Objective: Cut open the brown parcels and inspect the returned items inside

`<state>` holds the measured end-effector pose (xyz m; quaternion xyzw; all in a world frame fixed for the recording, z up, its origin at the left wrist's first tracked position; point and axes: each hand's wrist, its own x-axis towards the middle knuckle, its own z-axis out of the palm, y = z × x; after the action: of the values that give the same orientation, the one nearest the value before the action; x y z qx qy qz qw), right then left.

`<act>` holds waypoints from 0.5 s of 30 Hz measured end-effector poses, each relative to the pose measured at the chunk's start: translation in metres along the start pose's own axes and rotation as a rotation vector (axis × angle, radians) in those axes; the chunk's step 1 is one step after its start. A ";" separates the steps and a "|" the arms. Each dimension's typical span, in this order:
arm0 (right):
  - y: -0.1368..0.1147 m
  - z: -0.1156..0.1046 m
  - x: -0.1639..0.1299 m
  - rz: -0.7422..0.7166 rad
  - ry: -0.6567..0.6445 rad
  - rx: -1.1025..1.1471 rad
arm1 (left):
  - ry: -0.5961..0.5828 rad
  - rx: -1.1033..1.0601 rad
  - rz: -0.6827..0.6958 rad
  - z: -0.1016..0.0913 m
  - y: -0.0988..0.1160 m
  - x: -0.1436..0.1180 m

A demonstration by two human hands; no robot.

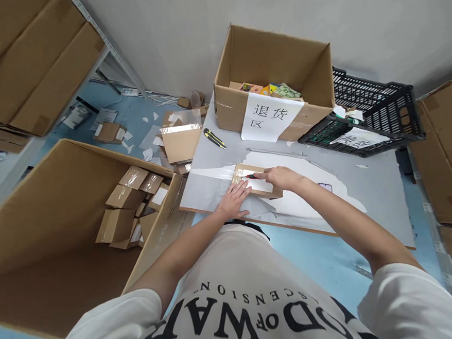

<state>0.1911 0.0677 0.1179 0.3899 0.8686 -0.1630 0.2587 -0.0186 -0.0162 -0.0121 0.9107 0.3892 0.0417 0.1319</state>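
Note:
A small cardboard box [273,193] with a white label and shiny tape lies on the table in front of me. My right hand [283,178] is closed around a red and black utility knife [251,176], its tip over the taped left part of the box top. My left hand [234,199] rests flat with fingers stretched out, touching the near left side of the box. Farther back on the table lies a yellow and black box cutter [214,139], apart from both hands.
A big carton [225,110] with a handwritten sheet holds small packages at the back. Beside it stands a tilted black crate [402,121]. At left, a large open carton [38,203] contains several small boxes. A phone [325,187] lies on the table; paper scraps litter the floor.

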 end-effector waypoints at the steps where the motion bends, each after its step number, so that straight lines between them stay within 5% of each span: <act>1: 0.001 -0.001 -0.001 0.003 -0.002 0.005 | -0.004 0.002 0.000 -0.001 0.000 0.000; 15: 0.044 0.022 -0.050 0.110 -0.038 -0.006 | -0.022 0.020 -0.011 -0.006 0.001 0.002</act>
<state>0.2603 0.0557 0.1253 0.4331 0.8413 -0.1533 0.2847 -0.0175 -0.0138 -0.0058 0.9103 0.3930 0.0271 0.1273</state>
